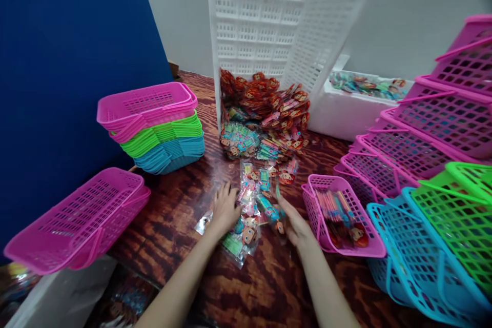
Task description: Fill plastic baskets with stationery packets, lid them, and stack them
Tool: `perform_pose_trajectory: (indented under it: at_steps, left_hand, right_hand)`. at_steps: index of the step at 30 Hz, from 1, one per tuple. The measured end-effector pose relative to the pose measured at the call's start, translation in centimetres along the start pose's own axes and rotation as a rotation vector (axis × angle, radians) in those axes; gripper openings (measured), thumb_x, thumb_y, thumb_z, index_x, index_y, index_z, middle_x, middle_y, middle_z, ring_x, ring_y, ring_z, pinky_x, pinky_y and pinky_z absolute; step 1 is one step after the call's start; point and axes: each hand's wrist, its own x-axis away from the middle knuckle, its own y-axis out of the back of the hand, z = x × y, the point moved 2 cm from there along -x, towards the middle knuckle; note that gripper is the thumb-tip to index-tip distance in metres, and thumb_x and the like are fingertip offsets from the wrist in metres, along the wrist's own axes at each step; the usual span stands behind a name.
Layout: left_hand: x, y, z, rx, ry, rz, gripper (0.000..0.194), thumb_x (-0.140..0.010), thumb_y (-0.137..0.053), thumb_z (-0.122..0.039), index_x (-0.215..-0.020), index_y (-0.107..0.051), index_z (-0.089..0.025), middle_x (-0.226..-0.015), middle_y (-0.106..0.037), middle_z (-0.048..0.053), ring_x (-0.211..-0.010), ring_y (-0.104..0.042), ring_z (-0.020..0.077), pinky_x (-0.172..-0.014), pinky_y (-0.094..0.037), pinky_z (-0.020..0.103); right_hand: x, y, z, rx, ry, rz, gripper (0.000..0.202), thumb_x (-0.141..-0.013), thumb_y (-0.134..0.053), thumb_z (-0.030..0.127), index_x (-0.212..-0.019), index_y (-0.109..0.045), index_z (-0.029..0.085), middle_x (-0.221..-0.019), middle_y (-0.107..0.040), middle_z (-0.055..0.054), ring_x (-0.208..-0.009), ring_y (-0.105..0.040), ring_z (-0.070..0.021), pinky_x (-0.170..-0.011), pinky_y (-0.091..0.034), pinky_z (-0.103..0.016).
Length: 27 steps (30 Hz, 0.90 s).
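My left hand lies flat, fingers stretched out, on clear plastic packets printed with cartoon figures. To its right, my right hand has its fingers curled against the edge of a blue-and-green packet, slightly blurred. More packets spread on the dark wood-grain table between the hands and away toward a heap. Beside my right hand stands a pink basket with packets of pink and blue sticks and red-haired figures inside.
A tipped white crate spills red-haired figure packets at the back. Stacked pink, green and blue baskets stand left, with a pink basket nearer. More baskets crowd the right, before a white foam box of packets.
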Motion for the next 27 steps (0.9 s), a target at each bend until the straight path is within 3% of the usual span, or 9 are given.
perform_pose_trajectory:
  at_steps: [3,6,10,13,16,19,23,27]
  left_hand:
    - [-0.9,0.3,-0.5,-0.002,0.019,0.013,0.036,-0.089,-0.061,-0.034,-0.121,-0.06,-0.019,-0.153,-0.04,0.016,-0.144,-0.031,0.0321,-0.117,-0.023,0.051]
    - [-1.8,-0.2,-1.6,0.0,0.047,0.003,0.052,-0.086,-0.064,-0.044,-0.127,-0.054,-0.013,-0.155,-0.033,0.022,-0.145,-0.025,0.039,-0.115,-0.016,0.063]
    - [-2.4,-0.6,-3.2,0.031,0.031,-0.015,0.047,-0.089,-0.061,-0.033,-0.13,-0.05,-0.012,-0.155,-0.033,0.021,-0.145,-0.025,0.0369,-0.117,-0.013,0.06]
    - [-2.3,-0.5,-4.0,0.086,0.0,-0.002,0.042,-0.088,-0.06,-0.024,-0.129,-0.052,-0.019,-0.144,-0.047,0.016,-0.137,-0.038,0.0336,-0.112,-0.027,0.051]
    - [-2.2,-0.6,-4.2,0.174,-0.01,0.041,0.05,-0.083,-0.062,-0.014,-0.131,-0.051,-0.023,-0.128,-0.059,0.014,-0.124,-0.052,0.0321,-0.102,-0.038,0.044]
    - [-2.7,-0.6,-3.4,0.306,-0.009,0.086,0.062,-0.077,-0.067,-0.012,-0.134,-0.048,-0.023,-0.12,-0.065,0.011,-0.113,-0.06,0.0298,-0.095,-0.044,0.039]
    - [-3.4,1.4,-1.0,0.531,-0.023,0.135,0.056,-0.072,-0.073,-0.023,-0.125,-0.054,-0.017,-0.111,-0.068,0.008,-0.101,-0.064,0.027,-0.085,-0.05,0.034]
    - [-2.1,4.7,-0.1,0.717,-0.087,0.218,0.044,-0.073,-0.071,-0.03,-0.112,-0.06,-0.014,-0.1,-0.07,0.005,-0.089,-0.066,0.0233,-0.077,-0.052,0.031]
  right_hand:
    - [-0.5,0.0,0.4,-0.056,-0.027,-0.063,0.055,-0.073,-0.075,0.061,-0.112,-0.069,0.022,-0.087,-0.075,-0.005,-0.072,-0.071,-0.019,-0.059,-0.056,-0.026]
    - [-1.3,-0.5,0.8,-0.032,-0.004,-0.055,0.054,-0.074,-0.077,0.058,-0.113,-0.069,0.023,-0.088,-0.075,-0.004,-0.068,-0.068,-0.0171,-0.059,-0.055,-0.026]
    - [-2.2,-0.7,1.1,-0.013,-0.083,-0.008,0.061,-0.08,-0.061,0.07,-0.118,-0.065,0.023,-0.08,-0.071,-0.004,-0.052,-0.059,-0.0134,-0.047,-0.046,-0.024]
    - [-3.2,-0.7,0.9,0.003,-0.044,-0.047,0.064,-0.067,-0.079,0.049,-0.122,-0.06,0.022,-0.078,-0.07,-0.002,-0.059,-0.063,-0.0156,-0.054,-0.049,-0.026]
    - [-3.9,-0.8,0.4,0.019,0.028,-0.101,0.09,-0.047,-0.085,0.023,-0.131,-0.053,0.02,-0.064,-0.063,0.006,-0.059,-0.061,-0.0152,-0.059,-0.048,-0.025]
    - [-3.1,-0.3,0.4,0.022,0.107,-0.11,0.106,-0.047,-0.083,0.021,-0.144,-0.041,0.02,-0.06,-0.059,0.009,-0.056,-0.059,-0.0147,-0.058,-0.047,-0.024]
    - [0.4,1.9,1.0,0.128,0.179,-0.04,0.098,-0.062,-0.077,0.027,-0.15,-0.033,0.023,-0.087,-0.071,0.0,-0.075,-0.067,-0.0188,-0.071,-0.052,-0.03]
    - [4.2,3.7,0.8,0.746,0.347,-0.106,0.077,-0.076,-0.058,0.019,-0.15,-0.038,0.027,-0.13,-0.064,-0.009,-0.115,-0.063,-0.0272,-0.099,-0.049,-0.044]
